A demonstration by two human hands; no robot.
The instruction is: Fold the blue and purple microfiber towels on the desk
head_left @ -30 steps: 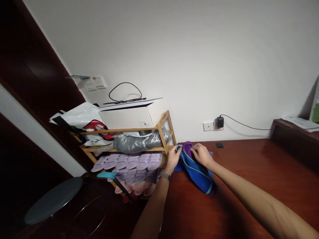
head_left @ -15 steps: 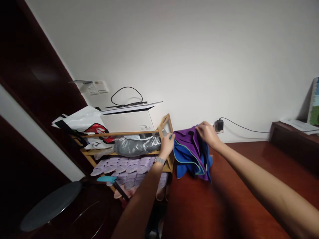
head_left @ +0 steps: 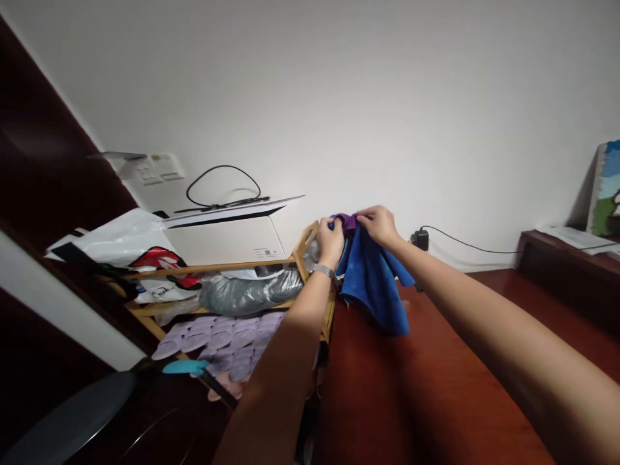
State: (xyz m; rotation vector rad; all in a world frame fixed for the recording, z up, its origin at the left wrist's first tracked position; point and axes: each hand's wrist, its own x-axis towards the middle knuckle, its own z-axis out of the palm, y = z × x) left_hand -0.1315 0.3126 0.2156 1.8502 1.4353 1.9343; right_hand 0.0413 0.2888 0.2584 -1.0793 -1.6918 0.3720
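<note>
Both hands hold up a bundle of blue cloth (head_left: 375, 284) with some purple cloth (head_left: 347, 222) at its top. My left hand (head_left: 331, 240), with a watch on the wrist, is closed on the upper left of the bundle. At its upper right, my right hand (head_left: 379, 224) pinches the fabric between thumb and fingers. The blue folds hang down over the left end of the reddish-brown wooden surface (head_left: 455, 381). Whether the bundle is one piece or more I cannot tell.
Left of the surface stands a wooden rack (head_left: 159, 323) with lilac slippers (head_left: 217, 332), a plastic-wrapped grey bundle (head_left: 252, 292), a white box (head_left: 227, 242) and a white bag (head_left: 126, 242). A black plug adapter (head_left: 420, 239) with a cable sits in the wall at right.
Both hands have risen and come closer together, lifting the cloth. Its blue side now faces me, and only a little purple shows at the top. The view has shifted slightly right.
</note>
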